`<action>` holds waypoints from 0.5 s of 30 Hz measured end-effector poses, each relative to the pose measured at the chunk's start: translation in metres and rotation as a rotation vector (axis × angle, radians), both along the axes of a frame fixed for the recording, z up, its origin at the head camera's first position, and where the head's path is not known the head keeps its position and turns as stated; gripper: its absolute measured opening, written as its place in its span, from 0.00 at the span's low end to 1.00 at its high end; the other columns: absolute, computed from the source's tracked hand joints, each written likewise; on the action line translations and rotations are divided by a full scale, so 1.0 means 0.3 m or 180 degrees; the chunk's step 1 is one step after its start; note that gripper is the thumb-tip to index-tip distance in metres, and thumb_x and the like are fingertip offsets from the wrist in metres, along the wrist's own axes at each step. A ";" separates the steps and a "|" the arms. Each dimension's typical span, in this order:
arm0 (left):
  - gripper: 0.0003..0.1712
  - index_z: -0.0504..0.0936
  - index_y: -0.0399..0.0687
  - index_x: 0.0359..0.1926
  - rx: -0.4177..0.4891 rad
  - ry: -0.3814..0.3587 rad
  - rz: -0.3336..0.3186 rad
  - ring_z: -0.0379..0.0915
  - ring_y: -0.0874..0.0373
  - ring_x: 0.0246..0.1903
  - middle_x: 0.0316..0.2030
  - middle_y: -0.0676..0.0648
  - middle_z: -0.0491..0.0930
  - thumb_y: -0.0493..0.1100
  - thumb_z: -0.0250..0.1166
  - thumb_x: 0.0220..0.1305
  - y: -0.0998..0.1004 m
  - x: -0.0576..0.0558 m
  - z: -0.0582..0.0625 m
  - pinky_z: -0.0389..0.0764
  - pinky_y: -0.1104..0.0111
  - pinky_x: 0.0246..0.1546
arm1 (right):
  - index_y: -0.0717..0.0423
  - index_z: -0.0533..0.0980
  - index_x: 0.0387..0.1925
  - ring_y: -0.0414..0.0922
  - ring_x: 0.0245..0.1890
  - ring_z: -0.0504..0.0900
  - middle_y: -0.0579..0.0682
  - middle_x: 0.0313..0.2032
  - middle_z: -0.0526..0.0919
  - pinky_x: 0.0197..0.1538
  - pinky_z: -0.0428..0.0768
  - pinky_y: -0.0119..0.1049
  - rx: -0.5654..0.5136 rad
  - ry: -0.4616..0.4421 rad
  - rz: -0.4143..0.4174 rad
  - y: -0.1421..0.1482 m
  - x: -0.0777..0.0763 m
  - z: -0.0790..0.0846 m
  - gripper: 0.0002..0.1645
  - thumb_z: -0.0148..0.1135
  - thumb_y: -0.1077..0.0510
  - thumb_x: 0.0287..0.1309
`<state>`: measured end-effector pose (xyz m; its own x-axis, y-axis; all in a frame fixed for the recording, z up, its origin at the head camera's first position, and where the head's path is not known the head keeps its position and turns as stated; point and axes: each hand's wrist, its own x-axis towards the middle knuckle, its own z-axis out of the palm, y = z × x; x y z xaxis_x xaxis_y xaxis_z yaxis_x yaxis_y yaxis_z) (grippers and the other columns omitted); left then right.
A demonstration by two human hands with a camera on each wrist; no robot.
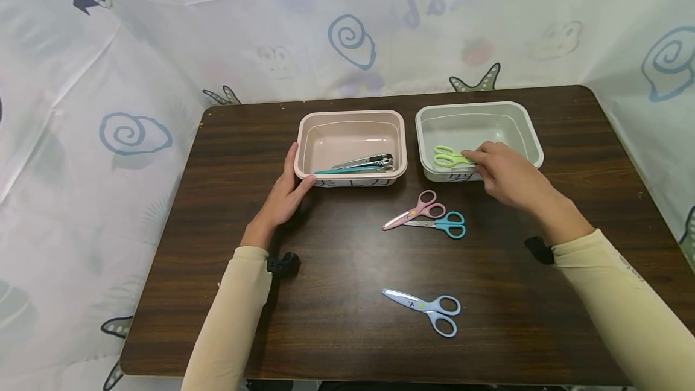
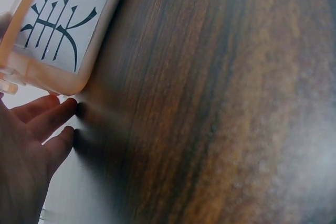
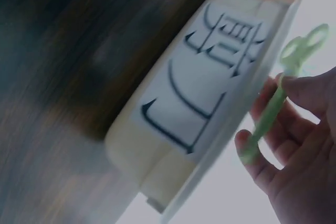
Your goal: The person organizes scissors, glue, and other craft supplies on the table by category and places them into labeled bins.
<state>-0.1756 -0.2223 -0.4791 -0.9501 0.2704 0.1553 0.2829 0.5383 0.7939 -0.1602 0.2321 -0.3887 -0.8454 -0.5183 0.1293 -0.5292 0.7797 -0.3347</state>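
Green scissors (image 1: 446, 157) held over the opening of the grey-green bin (image 1: 468, 120), near its front rim. In the head view their long axis runs roughly left to right, finger loops facing left and the other end hidden by the right hand (image 1: 509, 177); in the right wrist view the loops lie at upper right, the other end at lower left. The right hand pinches them between thumb and fingers. The left hand (image 1: 281, 197), fingers extended and slightly apart, touches the left front corner of the pink bin (image 1: 347, 128), which contains slender tools (image 1: 353, 169). Pink scissors (image 1: 420, 207) and teal-handled scissors (image 1: 440, 223) overlap on the tabletop (image 1: 336, 318); light-blue scissors (image 1: 428, 306) lie nearer the person, tips leftward.
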 end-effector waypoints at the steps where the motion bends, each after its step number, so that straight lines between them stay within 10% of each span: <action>1: 0.46 0.34 0.67 0.78 -0.0005 0.0001 -0.0001 0.54 0.53 0.70 0.76 0.54 0.46 0.56 0.56 0.72 0.001 0.000 0.000 0.55 0.48 0.66 | 0.67 0.75 0.59 0.58 0.43 0.77 0.61 0.41 0.78 0.49 0.73 0.54 -0.0010 -0.0087 -0.0032 0.006 -0.011 -0.004 0.23 0.54 0.72 0.61; 15: 0.47 0.34 0.69 0.78 -0.0029 0.0000 0.0004 0.54 0.53 0.70 0.76 0.54 0.46 0.57 0.55 0.72 -0.001 -0.004 -0.003 0.55 0.48 0.67 | 0.65 0.77 0.57 0.49 0.28 0.70 0.57 0.33 0.78 0.37 0.68 0.45 -0.0152 -0.0940 -0.0289 0.052 -0.121 -0.028 0.22 0.44 0.68 0.69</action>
<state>-0.1770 -0.2225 -0.4800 -0.9505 0.2705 0.1530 0.2823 0.5458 0.7890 -0.1966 0.2476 -0.3972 -0.8925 -0.4382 -0.1064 -0.3326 0.7990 -0.5010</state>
